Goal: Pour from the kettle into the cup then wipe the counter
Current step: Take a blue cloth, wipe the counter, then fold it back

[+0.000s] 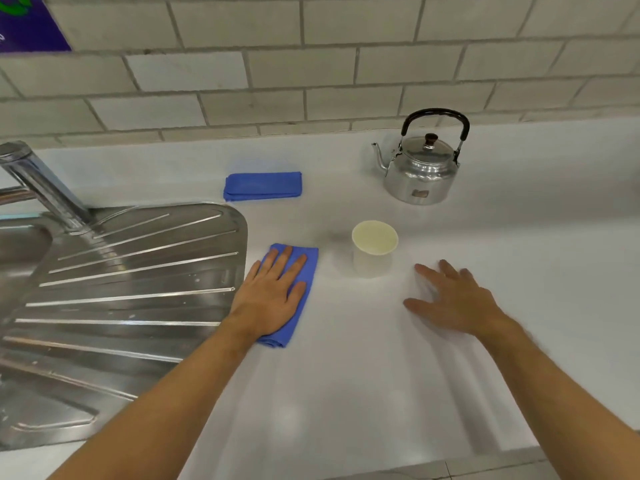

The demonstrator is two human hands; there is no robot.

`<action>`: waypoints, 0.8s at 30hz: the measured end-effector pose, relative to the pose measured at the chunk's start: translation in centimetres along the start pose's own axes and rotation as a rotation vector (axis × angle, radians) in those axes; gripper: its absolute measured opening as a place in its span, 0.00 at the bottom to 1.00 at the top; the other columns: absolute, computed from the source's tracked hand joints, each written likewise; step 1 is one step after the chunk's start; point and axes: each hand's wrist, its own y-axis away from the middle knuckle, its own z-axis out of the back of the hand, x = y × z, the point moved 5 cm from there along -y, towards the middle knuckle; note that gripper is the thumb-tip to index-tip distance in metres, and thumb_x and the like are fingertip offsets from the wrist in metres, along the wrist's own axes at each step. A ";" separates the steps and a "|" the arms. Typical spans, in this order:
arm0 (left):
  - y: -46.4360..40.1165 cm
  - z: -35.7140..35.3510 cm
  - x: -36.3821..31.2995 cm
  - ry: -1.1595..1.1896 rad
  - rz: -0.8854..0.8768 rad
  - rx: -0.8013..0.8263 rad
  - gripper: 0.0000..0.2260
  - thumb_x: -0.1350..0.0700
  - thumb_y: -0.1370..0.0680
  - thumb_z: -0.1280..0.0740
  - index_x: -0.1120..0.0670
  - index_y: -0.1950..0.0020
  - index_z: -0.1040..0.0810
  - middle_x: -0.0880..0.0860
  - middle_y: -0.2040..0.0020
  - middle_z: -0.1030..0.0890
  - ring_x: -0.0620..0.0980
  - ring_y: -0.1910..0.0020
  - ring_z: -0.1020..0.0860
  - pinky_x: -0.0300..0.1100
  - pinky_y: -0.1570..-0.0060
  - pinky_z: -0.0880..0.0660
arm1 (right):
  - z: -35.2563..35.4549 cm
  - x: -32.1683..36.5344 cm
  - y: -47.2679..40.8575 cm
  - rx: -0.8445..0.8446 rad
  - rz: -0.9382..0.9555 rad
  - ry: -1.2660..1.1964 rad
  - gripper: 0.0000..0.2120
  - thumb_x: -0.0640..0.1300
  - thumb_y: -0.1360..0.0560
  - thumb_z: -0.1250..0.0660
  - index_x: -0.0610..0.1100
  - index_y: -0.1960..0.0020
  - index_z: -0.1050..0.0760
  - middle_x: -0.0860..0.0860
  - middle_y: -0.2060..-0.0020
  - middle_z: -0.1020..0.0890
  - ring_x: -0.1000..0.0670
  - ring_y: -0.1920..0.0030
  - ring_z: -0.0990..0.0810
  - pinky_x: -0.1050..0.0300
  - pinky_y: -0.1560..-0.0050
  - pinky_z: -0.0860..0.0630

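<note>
A shiny metal kettle (420, 169) with a black handle stands upright at the back right of the white counter (346, 393), spout pointing left. A white paper cup (374, 249) stands in front of it, upright. My left hand (270, 292) lies flat on a folded blue cloth (306, 268), pressing it on the counter just left of the cup. My right hand (450, 299) rests flat with fingers spread on the bare counter, right of the cup and holding nothing.
A second folded blue cloth (262, 186) lies further back. A steel sink drainboard (114, 299) and tap (41, 181) fill the left side. A tiled wall (311, 64) runs behind. The counter's front edge is at the bottom right.
</note>
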 end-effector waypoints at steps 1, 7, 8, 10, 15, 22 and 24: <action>0.8 -0.1 -0.3 -0.001 0.017 0.002 0.25 0.43 0.18 0.52 0.45 0.21 0.51 0.49 0.20 0.52 0.51 0.21 0.54 0.51 0.23 0.53 | 0.0 0.0 0.0 -0.002 0.002 0.005 0.40 0.74 0.31 0.41 0.65 0.23 0.49 0.54 0.20 0.48 0.42 0.21 0.50 0.37 0.29 0.41; 8.0 -1.4 -3.7 0.023 0.108 0.001 0.26 0.38 0.20 0.59 0.41 0.23 0.59 0.46 0.21 0.60 0.49 0.22 0.62 0.49 0.23 0.59 | 0.1 -0.1 -0.3 -0.025 0.004 0.057 0.41 0.76 0.32 0.42 0.65 0.23 0.49 0.54 0.20 0.48 0.42 0.22 0.47 0.35 0.29 0.40; 8.9 -1.7 -4.5 0.018 0.111 -0.003 0.27 0.37 0.21 0.61 0.39 0.23 0.61 0.46 0.21 0.62 0.49 0.22 0.63 0.49 0.24 0.61 | 0.1 -0.1 -0.3 -0.028 0.002 0.058 0.41 0.76 0.32 0.42 0.65 0.23 0.49 0.54 0.20 0.47 0.42 0.22 0.47 0.34 0.30 0.39; 9.6 -2.1 -5.4 0.018 0.126 -0.019 0.27 0.36 0.23 0.64 0.38 0.24 0.62 0.45 0.22 0.63 0.49 0.23 0.64 0.48 0.25 0.63 | 0.0 -0.1 -0.3 -0.029 0.004 0.058 0.41 0.76 0.32 0.42 0.65 0.23 0.49 0.54 0.20 0.47 0.43 0.22 0.47 0.34 0.32 0.37; 6.6 -2.1 -4.3 0.015 0.181 -0.050 0.27 0.37 0.22 0.58 0.38 0.23 0.55 0.47 0.20 0.55 0.50 0.21 0.57 0.48 0.24 0.58 | 0.0 0.0 -0.4 -0.047 0.015 0.076 0.40 0.75 0.31 0.42 0.64 0.23 0.48 0.53 0.22 0.44 0.42 0.24 0.44 0.34 0.35 0.35; -2.7 -0.8 -0.9 -0.018 0.233 -0.044 0.26 0.42 0.19 0.52 0.44 0.22 0.49 0.52 0.20 0.49 0.55 0.21 0.53 0.53 0.24 0.54 | 0.0 0.4 -0.3 -0.033 0.026 0.117 0.39 0.73 0.29 0.43 0.61 0.23 0.49 0.50 0.21 0.48 0.37 0.23 0.47 0.32 0.32 0.38; -2.6 -0.9 -1.1 -0.025 0.239 -0.047 0.26 0.42 0.19 0.52 0.44 0.22 0.49 0.53 0.20 0.49 0.55 0.21 0.52 0.53 0.24 0.54 | 0.0 0.5 -0.2 -0.020 0.033 0.119 0.39 0.73 0.28 0.43 0.61 0.22 0.50 0.50 0.20 0.49 0.37 0.23 0.48 0.31 0.31 0.39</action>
